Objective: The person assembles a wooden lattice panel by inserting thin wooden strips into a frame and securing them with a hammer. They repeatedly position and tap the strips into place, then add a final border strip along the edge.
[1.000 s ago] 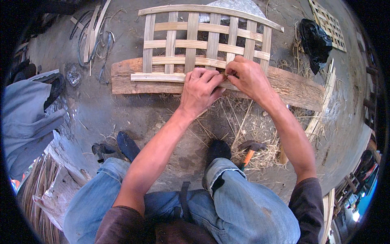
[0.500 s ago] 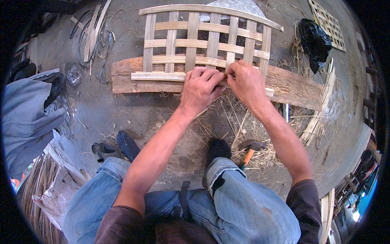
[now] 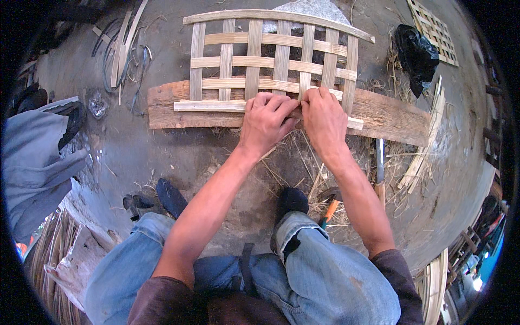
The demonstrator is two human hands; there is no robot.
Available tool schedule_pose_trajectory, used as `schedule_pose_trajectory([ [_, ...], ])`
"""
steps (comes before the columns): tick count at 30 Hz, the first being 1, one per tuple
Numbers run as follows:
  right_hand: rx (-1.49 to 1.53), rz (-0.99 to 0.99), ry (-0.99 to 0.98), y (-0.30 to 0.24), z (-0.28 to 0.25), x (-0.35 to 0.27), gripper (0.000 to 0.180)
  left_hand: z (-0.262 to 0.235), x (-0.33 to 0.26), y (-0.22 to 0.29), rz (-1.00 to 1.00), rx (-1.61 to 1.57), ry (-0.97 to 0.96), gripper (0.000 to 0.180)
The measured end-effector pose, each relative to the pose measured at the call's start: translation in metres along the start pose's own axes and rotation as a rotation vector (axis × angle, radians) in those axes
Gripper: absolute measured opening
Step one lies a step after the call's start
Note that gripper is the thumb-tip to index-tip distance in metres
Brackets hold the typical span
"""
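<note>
A woven lattice panel of pale bamboo strips (image 3: 253, 73) lies ahead of me, its near rail (image 3: 208, 106) resting over a rough wooden plank (image 3: 390, 116). My left hand (image 3: 266, 122) is closed on the middle of that near rail, thumb and fingertips pinched together. Right beside it, my right hand (image 3: 326, 120) bends its fingers over the same rail, at the foot of an upright strip. The two hands' fingertips almost meet. Whatever small piece may be between them is hidden by the fingers.
A claw hammer with an orange handle (image 3: 331, 209) lies near my right foot, partly behind my forearm. A long blade (image 3: 380, 157) is beside it. Split strips (image 3: 425, 143), a black plastic bag (image 3: 416, 54) and another lattice (image 3: 433, 30) are at right. Grey cloth (image 3: 40, 157) hangs at left.
My right hand has shifted slightly down and its fingers lie flatter over the rail. The right forearm has swung inward, uncovering the long blade and covering part of the hammer head.
</note>
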State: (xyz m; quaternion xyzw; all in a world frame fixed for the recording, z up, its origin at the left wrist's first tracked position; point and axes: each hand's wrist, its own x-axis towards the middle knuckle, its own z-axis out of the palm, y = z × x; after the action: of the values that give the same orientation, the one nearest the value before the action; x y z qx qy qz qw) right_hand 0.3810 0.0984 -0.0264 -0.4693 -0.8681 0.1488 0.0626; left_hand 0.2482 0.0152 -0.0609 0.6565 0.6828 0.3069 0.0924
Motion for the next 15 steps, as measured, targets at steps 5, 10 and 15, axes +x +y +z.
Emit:
schedule_pose_trajectory([
  [5, -0.068, -0.006, 0.014, 0.000, 0.007, -0.001, 0.010, 0.001, 0.000, 0.001, -0.003, -0.017, 0.010, 0.041],
  [10, 0.095, -0.024, 0.067, 0.002, 0.001, -0.003, 0.011, 0.000, -0.001, 0.000, 0.000, 0.001, 0.002, 0.040],
  [15, 0.807, 0.169, 0.063, 0.029, -0.017, -0.012, 0.018, -0.003, -0.001, 0.002, -0.004, -0.001, 0.006, 0.040],
])
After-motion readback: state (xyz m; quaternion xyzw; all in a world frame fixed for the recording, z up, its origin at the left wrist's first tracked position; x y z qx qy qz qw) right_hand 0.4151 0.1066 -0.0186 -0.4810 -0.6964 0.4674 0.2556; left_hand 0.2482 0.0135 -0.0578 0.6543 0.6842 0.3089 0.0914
